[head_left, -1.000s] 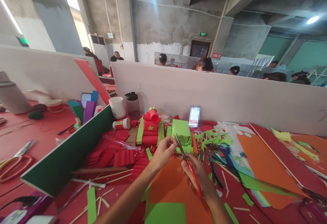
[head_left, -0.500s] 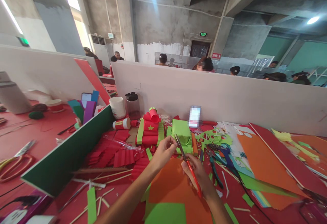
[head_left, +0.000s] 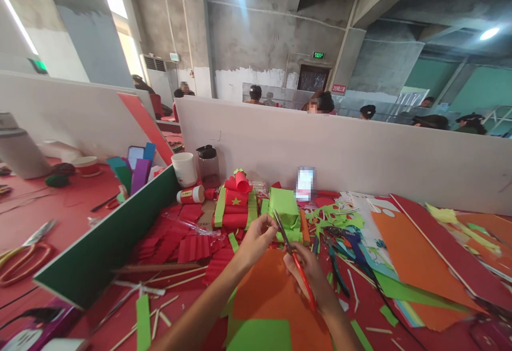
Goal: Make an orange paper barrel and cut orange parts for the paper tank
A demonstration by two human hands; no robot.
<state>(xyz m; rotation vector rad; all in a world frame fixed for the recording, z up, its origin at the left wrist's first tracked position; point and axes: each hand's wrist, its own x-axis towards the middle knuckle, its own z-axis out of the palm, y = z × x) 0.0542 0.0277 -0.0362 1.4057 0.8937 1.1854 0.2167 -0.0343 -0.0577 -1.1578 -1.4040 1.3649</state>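
My right hand (head_left: 306, 265) grips red-handled scissors (head_left: 298, 263), their blades pointing up and to the left. Close to the blade tips, my left hand (head_left: 258, 236) is closed in a pinch; whatever lies between its fingertips is too small to make out. Below both hands lies an orange sheet (head_left: 264, 292) with a green sheet (head_left: 260, 335) on its near part. Just beyond the hands stands a green paper-covered box (head_left: 284, 205). To its left is a red and green paper model (head_left: 236, 209) with a yellow star on its front.
A green divider board (head_left: 108, 239) stands at the left, with folded red paper (head_left: 194, 247) beside it. Pliers (head_left: 336, 265) and paper scraps lie at the right, near orange card (head_left: 416, 255). A phone (head_left: 305, 184) leans against the white partition (head_left: 340, 148).
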